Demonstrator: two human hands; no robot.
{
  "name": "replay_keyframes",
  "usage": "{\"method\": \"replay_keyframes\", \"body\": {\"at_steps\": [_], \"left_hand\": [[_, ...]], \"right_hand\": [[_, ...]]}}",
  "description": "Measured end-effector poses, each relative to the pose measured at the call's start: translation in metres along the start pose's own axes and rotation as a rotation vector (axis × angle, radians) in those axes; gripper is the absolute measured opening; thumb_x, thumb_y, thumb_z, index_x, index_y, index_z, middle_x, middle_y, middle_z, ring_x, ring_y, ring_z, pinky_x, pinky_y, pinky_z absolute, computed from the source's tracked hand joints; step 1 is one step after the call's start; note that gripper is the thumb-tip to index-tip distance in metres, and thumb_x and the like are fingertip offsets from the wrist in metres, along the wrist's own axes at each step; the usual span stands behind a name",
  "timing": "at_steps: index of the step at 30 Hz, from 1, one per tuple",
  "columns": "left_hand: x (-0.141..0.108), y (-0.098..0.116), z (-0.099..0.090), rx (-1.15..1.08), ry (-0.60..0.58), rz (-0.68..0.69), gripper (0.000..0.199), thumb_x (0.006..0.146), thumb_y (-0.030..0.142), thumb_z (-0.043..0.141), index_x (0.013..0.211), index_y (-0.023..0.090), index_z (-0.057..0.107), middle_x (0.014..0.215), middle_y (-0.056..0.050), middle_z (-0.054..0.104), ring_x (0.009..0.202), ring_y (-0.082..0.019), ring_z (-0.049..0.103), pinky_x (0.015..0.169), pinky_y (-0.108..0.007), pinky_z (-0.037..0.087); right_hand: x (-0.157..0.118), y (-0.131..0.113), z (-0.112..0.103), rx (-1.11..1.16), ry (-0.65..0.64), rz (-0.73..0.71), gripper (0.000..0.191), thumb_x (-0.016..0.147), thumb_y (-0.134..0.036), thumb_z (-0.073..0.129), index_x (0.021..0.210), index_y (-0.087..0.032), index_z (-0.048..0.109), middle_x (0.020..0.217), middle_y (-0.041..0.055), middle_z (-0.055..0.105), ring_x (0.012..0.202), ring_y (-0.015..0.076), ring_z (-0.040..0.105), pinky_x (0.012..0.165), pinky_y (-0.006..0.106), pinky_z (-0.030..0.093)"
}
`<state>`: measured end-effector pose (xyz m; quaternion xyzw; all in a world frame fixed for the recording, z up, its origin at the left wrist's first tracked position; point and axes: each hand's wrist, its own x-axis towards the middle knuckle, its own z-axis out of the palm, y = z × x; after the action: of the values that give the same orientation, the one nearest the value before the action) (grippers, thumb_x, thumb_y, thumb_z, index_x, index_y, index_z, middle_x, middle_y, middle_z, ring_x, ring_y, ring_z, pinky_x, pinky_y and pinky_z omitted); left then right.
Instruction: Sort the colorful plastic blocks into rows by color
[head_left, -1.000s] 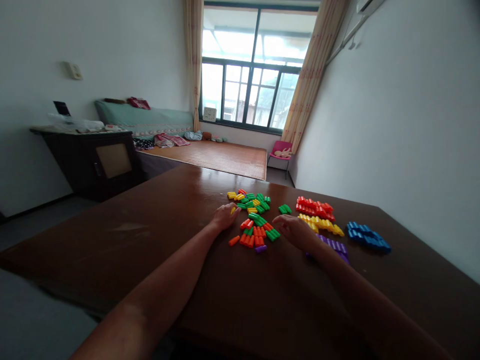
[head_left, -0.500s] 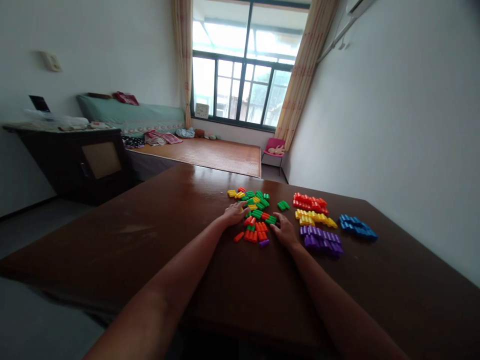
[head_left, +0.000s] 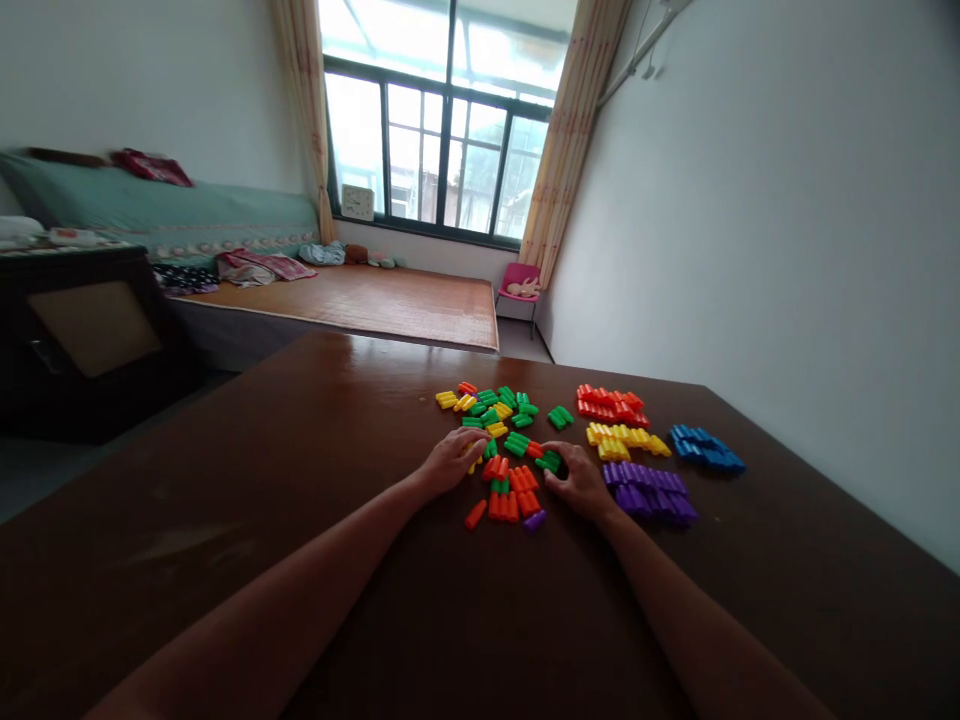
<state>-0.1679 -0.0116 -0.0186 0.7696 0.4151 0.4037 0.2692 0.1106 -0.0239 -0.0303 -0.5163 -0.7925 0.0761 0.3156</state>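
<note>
On the dark brown table [head_left: 420, 600] lies a loose pile of small ribbed plastic blocks, mostly green, yellow and orange. My left hand [head_left: 452, 462] is at the pile's left side, its fingers curled over a yellow block [head_left: 475, 464] that is partly hidden beneath them. At the right side, my right hand [head_left: 579, 482] has thumb and forefinger around a green block [head_left: 550, 461], which touches a small red block [head_left: 534, 449]. Nearer to me are orange blocks [head_left: 504, 507], a single orange piece [head_left: 475, 515] and a purple piece [head_left: 535, 521].
Right of the pile stand grouped rows of red blocks [head_left: 611, 405], yellow blocks [head_left: 626, 438], purple blocks [head_left: 649, 492] and blue blocks [head_left: 706, 447]. A separate green block [head_left: 559, 417] lies between. Beyond the table are a bed [head_left: 405, 300] and a pink chair [head_left: 519, 278].
My view has turned slightly right and down. My left hand has drawn back a little towards me over the yellow block. My right hand has closed round the green block.
</note>
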Motion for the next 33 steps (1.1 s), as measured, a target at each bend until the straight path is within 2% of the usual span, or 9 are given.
{"method": "replay_keyframes", "body": {"at_steps": [3, 9, 15, 21, 25, 27, 29, 31, 33], "left_hand": [[-0.001, 0.003, 0.0, 0.004, -0.018, -0.006, 0.034, 0.09, 0.042, 0.043, 0.101, 0.023, 0.07, 0.113, -0.008, 0.066, 0.109, -0.022, 0.059, 0.101, -0.035, 0.044], [-0.002, -0.001, 0.001, -0.01, -0.034, 0.011, 0.027, 0.089, 0.036, 0.047, 0.099, 0.024, 0.07, 0.113, -0.007, 0.066, 0.109, -0.021, 0.058, 0.101, -0.036, 0.044], [0.0, -0.006, 0.002, -0.038, -0.026, 0.006, 0.027, 0.089, 0.035, 0.047, 0.099, 0.024, 0.07, 0.113, -0.007, 0.066, 0.109, -0.021, 0.059, 0.101, -0.037, 0.044], [0.002, -0.003, 0.001, -0.016, -0.034, 0.013, 0.027, 0.087, 0.036, 0.048, 0.096, 0.023, 0.07, 0.11, -0.007, 0.067, 0.106, -0.021, 0.06, 0.099, -0.038, 0.046], [0.003, -0.007, 0.0, -0.013, -0.036, 0.039, 0.028, 0.086, 0.038, 0.049, 0.097, 0.023, 0.07, 0.112, -0.007, 0.067, 0.108, -0.021, 0.06, 0.1, -0.037, 0.046], [0.004, -0.009, -0.002, -0.013, -0.02, 0.029, 0.03, 0.085, 0.04, 0.049, 0.097, 0.023, 0.07, 0.112, -0.007, 0.067, 0.107, -0.022, 0.061, 0.099, -0.037, 0.046], [0.006, -0.009, -0.003, -0.002, 0.004, 0.007, 0.031, 0.085, 0.042, 0.05, 0.097, 0.022, 0.07, 0.11, -0.008, 0.068, 0.105, -0.022, 0.062, 0.096, -0.038, 0.047], [0.007, -0.008, -0.005, 0.016, 0.017, -0.005, 0.032, 0.084, 0.044, 0.05, 0.096, 0.022, 0.071, 0.109, -0.008, 0.069, 0.103, -0.023, 0.063, 0.095, -0.039, 0.048], [0.008, -0.006, -0.006, 0.039, 0.018, -0.005, 0.034, 0.082, 0.047, 0.051, 0.095, 0.022, 0.071, 0.106, -0.008, 0.07, 0.102, -0.023, 0.063, 0.095, -0.039, 0.048]], "right_hand": [[0.001, -0.004, -0.001, 0.027, -0.028, -0.065, 0.043, 0.074, -0.022, 0.057, 0.116, -0.024, 0.06, 0.117, 0.0059, 0.062, 0.108, 0.0239, 0.054, 0.096, 0.041, 0.043], [0.0, -0.011, -0.001, 0.001, -0.081, -0.112, 0.045, 0.08, -0.02, 0.052, 0.124, -0.025, 0.058, 0.123, 0.0059, 0.06, 0.11, 0.0244, 0.052, 0.099, 0.044, 0.04], [-0.002, -0.005, 0.003, 0.074, 0.066, -0.031, 0.048, 0.074, -0.019, 0.055, 0.122, -0.021, 0.055, 0.12, 0.0094, 0.058, 0.115, 0.0247, 0.051, 0.102, 0.044, 0.04], [-0.006, -0.006, 0.003, 0.107, 0.108, 0.007, 0.029, 0.08, -0.026, 0.055, 0.109, -0.023, 0.059, 0.103, 0.0068, 0.059, 0.099, 0.0214, 0.057, 0.091, 0.038, 0.047], [-0.006, -0.02, -0.001, 0.129, 0.124, -0.026, 0.029, 0.081, -0.025, 0.055, 0.109, -0.024, 0.061, 0.105, 0.0072, 0.057, 0.101, 0.0212, 0.056, 0.089, 0.036, 0.049], [-0.003, -0.025, -0.016, 0.127, 0.185, -0.07, 0.033, 0.077, -0.021, 0.058, 0.11, -0.024, 0.06, 0.111, 0.0075, 0.056, 0.107, 0.0216, 0.054, 0.094, 0.037, 0.046], [0.0, -0.018, -0.043, 0.105, 0.309, -0.057, 0.035, 0.076, -0.02, 0.058, 0.11, -0.025, 0.059, 0.114, 0.0075, 0.056, 0.11, 0.0218, 0.053, 0.098, 0.038, 0.043], [-0.004, 0.007, -0.08, 0.06, 0.459, 0.046, 0.033, 0.078, -0.023, 0.056, 0.11, -0.023, 0.059, 0.113, 0.0081, 0.058, 0.106, 0.0224, 0.055, 0.096, 0.039, 0.044], [-0.018, 0.049, -0.117, -0.007, 0.564, 0.225, 0.033, 0.078, -0.027, 0.055, 0.11, -0.02, 0.06, 0.109, 0.0098, 0.061, 0.101, 0.0235, 0.057, 0.09, 0.04, 0.047]]}}
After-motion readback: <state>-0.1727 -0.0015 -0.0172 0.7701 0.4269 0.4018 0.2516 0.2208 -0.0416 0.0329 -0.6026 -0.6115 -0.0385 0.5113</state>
